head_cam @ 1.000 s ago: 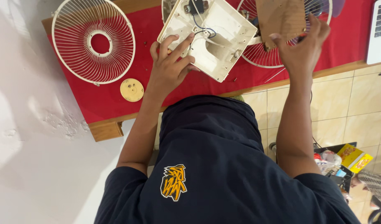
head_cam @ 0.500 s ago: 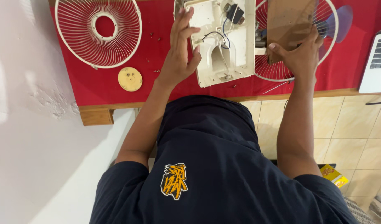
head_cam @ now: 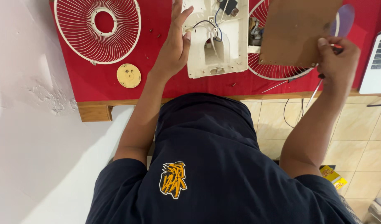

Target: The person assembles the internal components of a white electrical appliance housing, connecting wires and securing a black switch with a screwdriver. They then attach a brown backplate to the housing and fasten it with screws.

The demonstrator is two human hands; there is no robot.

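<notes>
My left hand (head_cam: 172, 49) is flat against the left edge of the cream plastic fan housing (head_cam: 217, 39), fingers spread and stretched out, not gripping, just pressing on its side. The housing lies open side up at the top centre of the frame, black and blue wires (head_cam: 213, 25) curling inside it. My right hand (head_cam: 337, 58) at the upper right is clamped on the corner of a brown board (head_cam: 298, 31), thumb on top, and there is a screwdriver (head_cam: 319, 85) tucked in the same fist, its shaft pointing down.

Behind the board sits a white fan grille (head_cam: 277, 70), and a second fan grille (head_cam: 97, 29) lies in the upper left with a round yellow disc (head_cam: 128, 76) just below it. Everything rests on a red cloth (head_cam: 157, 83) over the wooden table (head_cam: 95, 110). A laptop (head_cam: 375, 62) peeks in at the right edge. Below that: beige tiled floor (head_cam: 364, 132), a white wall (head_cam: 33, 145) on the left.

Compared with half a second back, the housing has turned squarer to the table edge, and my right hand has shifted further right with the board.
</notes>
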